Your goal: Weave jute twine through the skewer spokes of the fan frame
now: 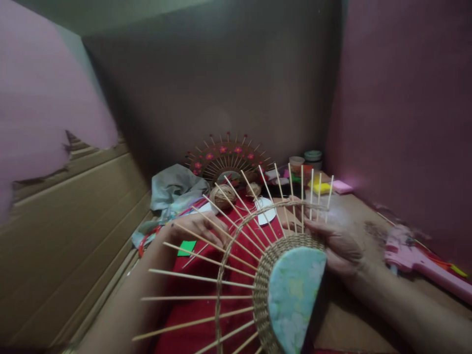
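Observation:
A half-round woven fan frame [263, 270] spreads across the foreground, with pale wooden sticks radiating from a twine-woven band and a blue-green patterned cloth half-circle [297, 290] at its centre. A separate braided twine arc [221, 275] runs through the sticks farther out. My right hand [339, 248] is closed on the frame's right end, thumb across the sticks near the woven band. Behind the upper-left sticks is my left hand [202, 228], fingers bent and pressed together near the twine arc. Whatever its fingertips pinch is hidden.
A finished fan with pink flowers [223, 150] leans at the back wall. Twine balls [222, 195], a white cut piece [265, 211] and a green square [187, 248] lie on red cloth [199, 290]. A pink glue gun [416, 258] rests right; cardboard [73, 265] stands left.

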Tool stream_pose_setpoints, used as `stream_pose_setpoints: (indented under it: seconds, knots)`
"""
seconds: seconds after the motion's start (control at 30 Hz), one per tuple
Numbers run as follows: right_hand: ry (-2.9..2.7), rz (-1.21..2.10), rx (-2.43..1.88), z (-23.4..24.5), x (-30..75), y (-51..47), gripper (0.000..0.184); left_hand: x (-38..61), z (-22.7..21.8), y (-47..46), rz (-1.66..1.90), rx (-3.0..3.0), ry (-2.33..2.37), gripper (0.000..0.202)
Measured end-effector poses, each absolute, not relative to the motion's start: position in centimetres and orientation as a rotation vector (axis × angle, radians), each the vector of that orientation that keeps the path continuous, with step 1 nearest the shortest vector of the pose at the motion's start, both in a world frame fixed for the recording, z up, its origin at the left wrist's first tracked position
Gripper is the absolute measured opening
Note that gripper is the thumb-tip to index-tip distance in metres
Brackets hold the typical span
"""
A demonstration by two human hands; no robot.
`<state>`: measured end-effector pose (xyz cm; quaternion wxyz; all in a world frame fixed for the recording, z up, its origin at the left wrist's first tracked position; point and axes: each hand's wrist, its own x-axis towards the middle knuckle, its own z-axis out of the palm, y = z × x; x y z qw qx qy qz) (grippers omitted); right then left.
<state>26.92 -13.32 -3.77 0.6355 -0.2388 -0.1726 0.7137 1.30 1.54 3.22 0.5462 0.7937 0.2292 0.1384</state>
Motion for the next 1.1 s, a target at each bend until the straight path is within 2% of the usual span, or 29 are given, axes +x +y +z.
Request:
stream_pose_setpoints:
  seconds: [0.1,0.2,0.3,0.47,0.83,0.97,1.1]
  knots:
    - [-0.399,1.622,-0.531,-3.5,26.8,-13.4,0.037,1.1,3.1,1.5,0.070,1.991,0.483,0.024]
    - [-0.422,1.613,-0.507,-3.6,26.9,-13.3,0.038,0.8,2.4,1.2,0.292,1.862,0.427,0.035]
    - [-0.376,1.607,-0.534,-4.2,27.0,-13.2,0.029,1.2,1.7,0.5,0.358,1.672,0.329,0.046]
    - [-0.288,1.638,-0.569,-4.3,27.0,-13.2,0.026,2.8,0.9,-0.4,0.387,1.554,0.306,0.033]
    - [-0.452,1.664,-0.467,-4.6,26.9,-13.0,0.031,3.8,0.3,-0.7,0.373,1.363,0.429,0.021]
    - [-0.422,1.666,-0.493,-4.7,26.9,-13.0,0.024,3.1,0.2,-0.9,0.363,1.345,0.399,0.030]
    - [-0.387,1.614,-0.463,-4.3,26.8,-12.9,0.030,2.5,-0.1,0.0,0.333,1.343,0.405,0.038]
